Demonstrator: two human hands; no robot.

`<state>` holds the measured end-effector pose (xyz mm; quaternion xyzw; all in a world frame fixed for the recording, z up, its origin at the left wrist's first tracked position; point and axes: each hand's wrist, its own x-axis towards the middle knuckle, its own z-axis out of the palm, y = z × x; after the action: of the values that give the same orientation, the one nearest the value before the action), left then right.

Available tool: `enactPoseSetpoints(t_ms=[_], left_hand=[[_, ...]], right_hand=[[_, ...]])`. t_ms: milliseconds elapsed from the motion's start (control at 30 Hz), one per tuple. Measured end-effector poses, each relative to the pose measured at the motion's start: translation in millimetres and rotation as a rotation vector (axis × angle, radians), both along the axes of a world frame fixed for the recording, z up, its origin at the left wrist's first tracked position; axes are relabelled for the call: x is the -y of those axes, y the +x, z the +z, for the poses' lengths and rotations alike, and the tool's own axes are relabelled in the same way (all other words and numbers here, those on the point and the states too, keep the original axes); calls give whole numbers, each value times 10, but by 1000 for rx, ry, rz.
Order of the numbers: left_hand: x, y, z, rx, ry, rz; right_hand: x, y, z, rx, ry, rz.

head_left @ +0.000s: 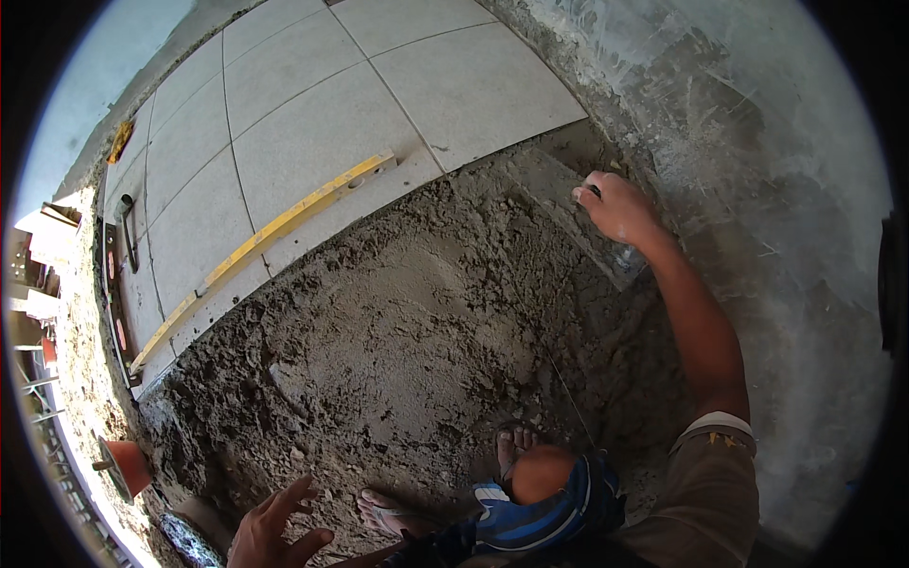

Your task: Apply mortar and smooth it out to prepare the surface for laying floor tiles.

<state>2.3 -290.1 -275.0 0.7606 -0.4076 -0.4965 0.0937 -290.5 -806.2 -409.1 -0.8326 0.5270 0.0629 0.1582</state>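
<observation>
A person crouches over a bed of grey mortar (398, 322) beside laid floor tiles (312, 123), with both bare hands in view. The right hand (614, 206), at about two o'clock, is closed on a small tool whose shape is hard to make out; what looks like its blade (628, 256) shows below the wrist, against the mortar edge near the plastered wall (757, 142). The left hand (276, 530), at about seven o'clock, is spread wide with fingers apart, holds nothing and hovers over loose mortar; its wrist is cut off by the lower edge. Two bare feet show at six o'clock, one (516, 445) partly hidden behind a knee, the other (383, 513) in a sandal. One long yellow-edged straightedge (284, 222) lies across the tiles along the mortar's edge. About eight tiles can be counted, the far ones bent by the lens. An orange bucket-like object (128, 466) sits at eight o'clock. A thin string (568, 393) crosses the mortar, barely visible.
</observation>
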Motion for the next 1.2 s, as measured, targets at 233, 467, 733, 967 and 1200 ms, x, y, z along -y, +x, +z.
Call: enactPoseSetpoints(t_ms=[233, 467, 733, 967, 1200], left_hand=[[86, -65, -31, 33, -2, -1], [156, -18, -83, 4, -15, -47], [99, 131, -235, -29, -139, -212], [188, 47, 11, -53, -169, -88], [-91, -92, 142, 27, -143, -86]], right_hand=[[237, 1023, 292, -221, 107, 264], [462, 1694, -10, -510, 120, 490], [725, 2286, 71, -586, 315, 368], [669, 2031, 26, -672, 213, 625], [414, 1527, -119, -568, 177, 465]])
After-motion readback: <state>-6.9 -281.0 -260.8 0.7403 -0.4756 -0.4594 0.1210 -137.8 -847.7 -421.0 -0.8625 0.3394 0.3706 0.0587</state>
